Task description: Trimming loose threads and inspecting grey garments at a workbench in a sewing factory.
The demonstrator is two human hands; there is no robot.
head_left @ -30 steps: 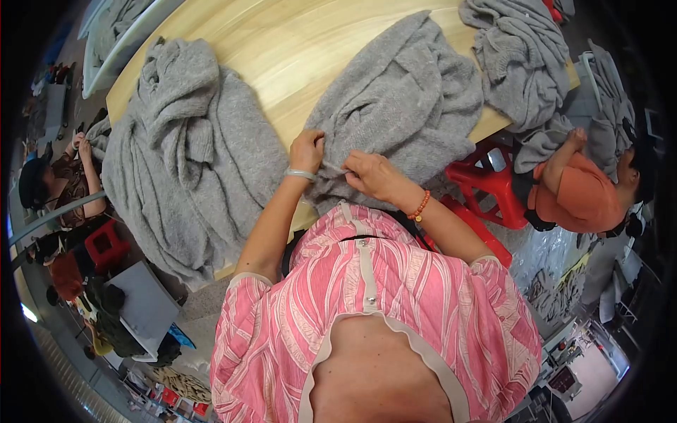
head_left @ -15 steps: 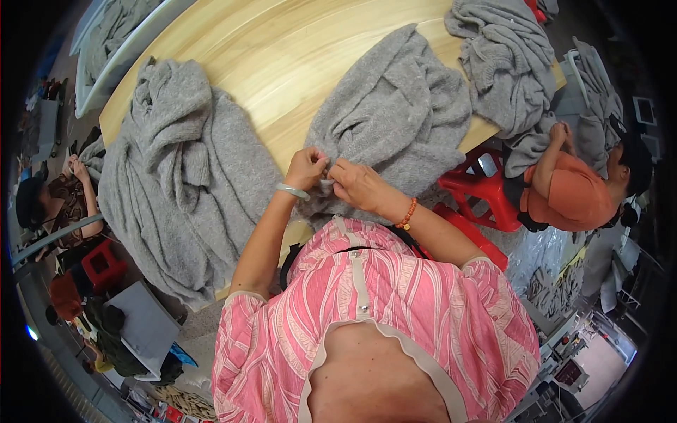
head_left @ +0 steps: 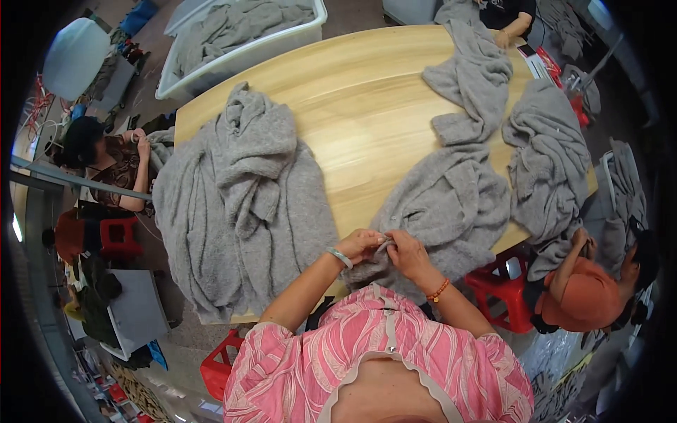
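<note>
A grey knitted garment [head_left: 451, 204] lies bunched on the wooden table in front of me, its near edge hanging toward my lap. My left hand [head_left: 361, 244], with a pale bangle at the wrist, pinches that near edge. Close beside it, my right hand [head_left: 409, 254], wearing an orange bead bracelet, has its fingers closed on the same edge. The two sets of fingertips almost meet, and the bit of knit between them is mostly hidden. To the left, a large heap of grey knitwear [head_left: 240, 204] spreads over the table and droops past its near edge.
More grey knits [head_left: 550, 162] lie at the table's [head_left: 352, 84] right side. A white bin [head_left: 321, 21] of knitwear stands beyond the far edge. Red stools [head_left: 501, 289] stand at right and lower left. Co-workers sit left [head_left: 113, 158] and right [head_left: 582, 292]; another is at the far right corner.
The view has tilted up, so the table sits lower and further right, and the far bin and a far co-worker show. Both hands stay closed on the garment's edge.
</note>
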